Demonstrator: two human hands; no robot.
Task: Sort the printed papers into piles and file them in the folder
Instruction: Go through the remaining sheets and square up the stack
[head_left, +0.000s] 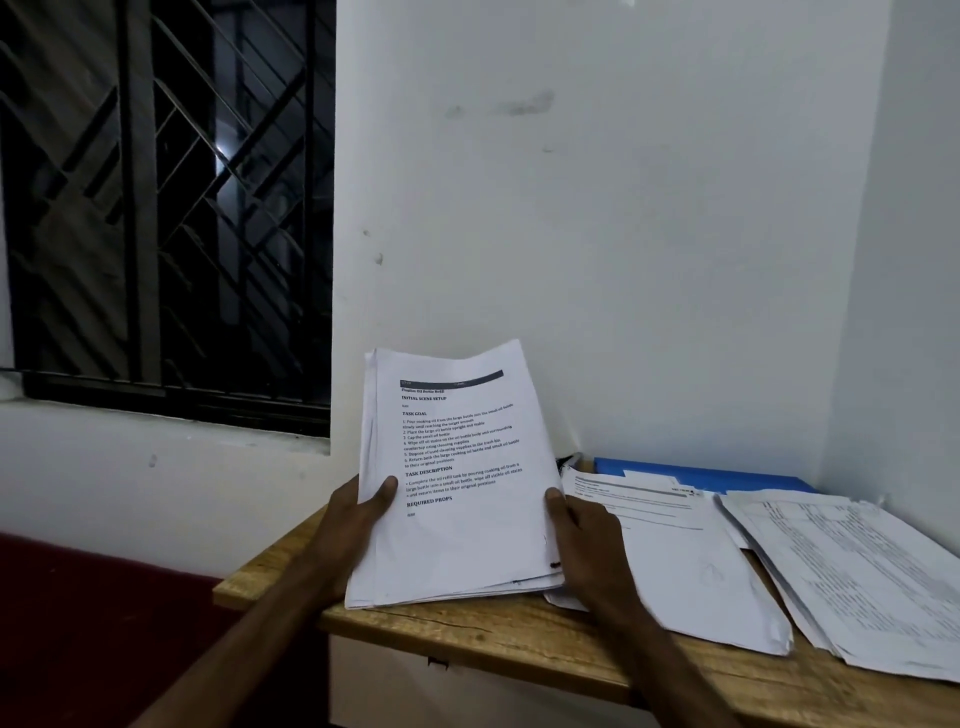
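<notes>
The stack (457, 493) stands propped in front of the person. Its long axis runs up and away from them, leaning a little to the right. Its bottom edge is at or just above the surface (467, 639); I cannot tell whether it touches. The top sheet faces the camera and its print reads upright.

The left hand (353, 525) grips the stack's left edge about midway up. Its thumb is pressed flat on the front sheet and its fingers are curled out of sight behind. The right hand (582, 540) grips the right edge at about the same height, thumb on the front and fingers hidden behind. So both hands pinch the stack between thumb and fingers, one on each long side.

Everything the sorting needs lies to the right of the stack. The near pile (691, 577) lies flat on the surface beside the right hand, and its left edge runs under that hand and the stack's lower right corner. The far pile (872, 587) lies further right, next to the near pile and partly over its right edge. The folder (727, 477) lies flat at the back against the wall, partly covered by both piles.

The right hand is the nearer one to both piles and the folder. Probably it would carry the top sheet across while the left hand steadies the rest. The sheet would have to turn from leaning to flat, with its long axis matched to the chosen pile.
</notes>
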